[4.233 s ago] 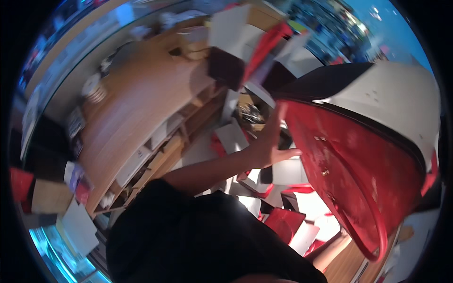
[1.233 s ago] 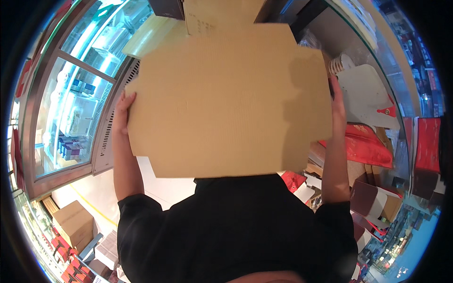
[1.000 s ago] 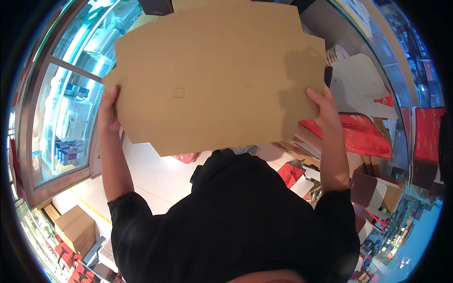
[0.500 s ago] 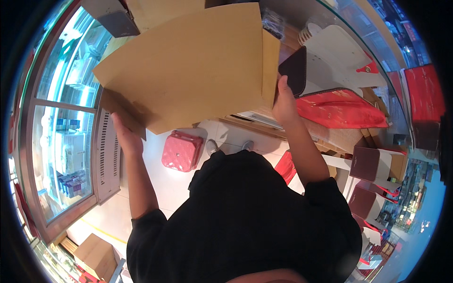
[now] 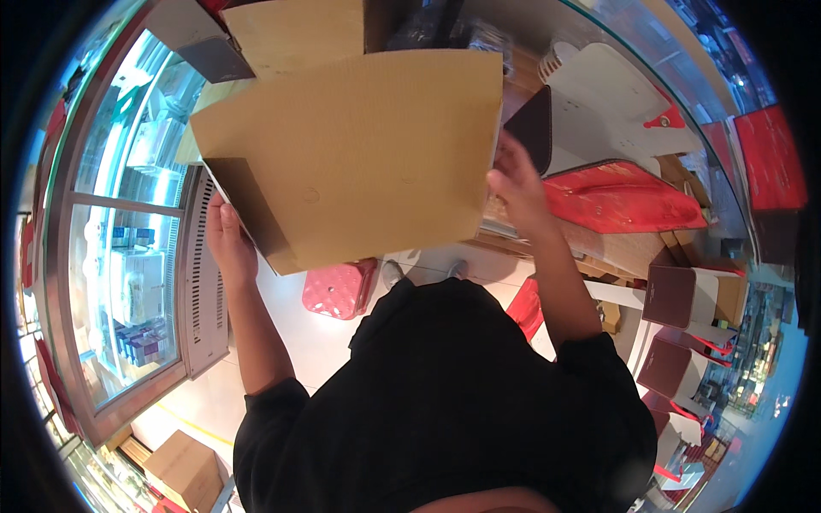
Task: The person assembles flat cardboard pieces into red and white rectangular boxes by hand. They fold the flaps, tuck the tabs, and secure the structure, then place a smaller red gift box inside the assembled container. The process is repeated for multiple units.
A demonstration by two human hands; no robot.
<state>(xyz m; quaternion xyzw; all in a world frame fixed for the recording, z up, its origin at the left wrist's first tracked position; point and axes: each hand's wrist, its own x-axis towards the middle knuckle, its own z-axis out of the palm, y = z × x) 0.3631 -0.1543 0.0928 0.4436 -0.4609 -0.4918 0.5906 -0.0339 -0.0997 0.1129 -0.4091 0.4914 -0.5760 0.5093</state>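
Cardboard [image 5: 359, 141] bending at 12 o'clock.
A second ago I had it flat; now a flap [image 5: 242, 203] stands creased along its 9 o'clock side, so I judge the folding under way, only partly done. My left hand [image 5: 231, 244] at 9 grasps the flap's edge; my right hand [image 5: 519, 185] at 2 meets the opposite edge, fingers half-curled, though I cannot tell whether they pinch. A stool [image 5: 332, 289] shows at 8.

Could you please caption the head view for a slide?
Left hand and right hand hold bent brown cardboard; a pink stool stands on the floor.
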